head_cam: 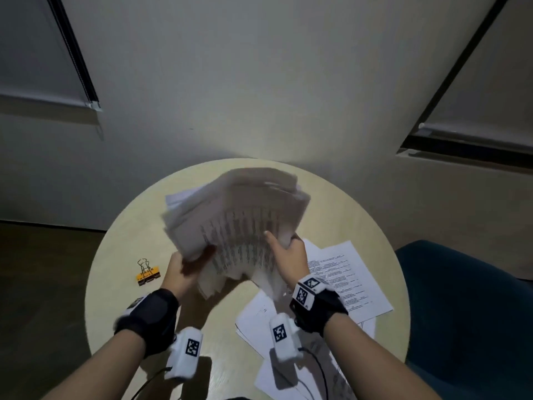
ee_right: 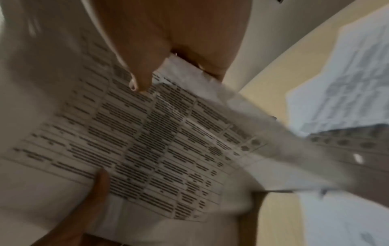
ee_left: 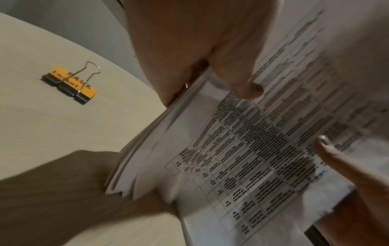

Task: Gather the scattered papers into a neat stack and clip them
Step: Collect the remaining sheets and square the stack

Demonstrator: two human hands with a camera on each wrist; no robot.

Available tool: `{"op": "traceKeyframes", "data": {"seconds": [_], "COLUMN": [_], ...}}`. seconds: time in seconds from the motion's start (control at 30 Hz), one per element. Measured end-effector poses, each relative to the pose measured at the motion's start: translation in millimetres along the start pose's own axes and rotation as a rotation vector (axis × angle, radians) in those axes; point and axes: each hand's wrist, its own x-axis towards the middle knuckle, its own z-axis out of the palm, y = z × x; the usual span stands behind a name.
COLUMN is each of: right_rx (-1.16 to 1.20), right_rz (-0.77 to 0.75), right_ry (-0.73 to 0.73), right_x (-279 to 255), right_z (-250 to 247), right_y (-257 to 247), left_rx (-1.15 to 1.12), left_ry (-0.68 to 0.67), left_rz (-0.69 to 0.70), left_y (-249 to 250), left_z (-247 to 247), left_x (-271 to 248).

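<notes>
A thick bundle of printed papers [head_cam: 239, 223] is held up over the round table [head_cam: 121, 243], blurred and tilted. My left hand [head_cam: 184, 269] grips its left edge, thumb on the printed face [ee_left: 250, 89]. My right hand [head_cam: 285, 252] grips the right edge, thumb on the top sheet [ee_right: 139, 84]. The printed table on the top sheet [ee_left: 263, 149] [ee_right: 157, 146] shows in both wrist views. An orange-and-black binder clip [head_cam: 147, 273] [ee_left: 70, 83] lies on the table left of my left hand. Loose sheets [head_cam: 346, 275] lie on the table under and right of my right wrist.
More loose sheets [head_cam: 282, 379] lie near the table's front edge, beneath the right forearm. A dark teal chair [head_cam: 467, 313] stands at the right of the table. A wall [head_cam: 259, 82] rises just behind the table.
</notes>
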Motion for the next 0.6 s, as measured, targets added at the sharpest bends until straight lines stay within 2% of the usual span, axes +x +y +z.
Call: {"op": "traceKeyframes", "data": {"seconds": [0.13, 0.23, 0.3, 0.37, 0.47, 0.53, 0.6], "right_rx": [-0.033, 0.117, 0.181, 0.143, -0.059, -0.137, -0.097], "right_rz": [0.055, 0.021, 0.024, 0.064, 0.160, 0.142, 0.047], "right_ry": [0.029, 0.073, 0.047, 0.014, -0.023, -0.060, -0.044], "right_x": [1, 5, 8, 12, 14, 15, 16], "right_z": [-15, -28, -30, -27, -23, -30, -38], "right_y": [4, -13, -22, -22, -18, -23, -37], "left_rx": [0.024, 0.025, 0.038, 0.060, 0.149, 0.169, 0.227], "left_ry": [-0.058, -0.079, -0.070, -0.054, -0.056, -0.048, -0.012], "left_rz": [-0.004, 0.024, 0.037, 0.003, -0.066, -0.074, -0.063], "left_y": [12, 21, 22, 18, 0, -6, -6], "left_z": [6, 11, 14, 15, 12, 11, 9], "left_x": [9, 20, 28, 32, 36, 38, 42]}}
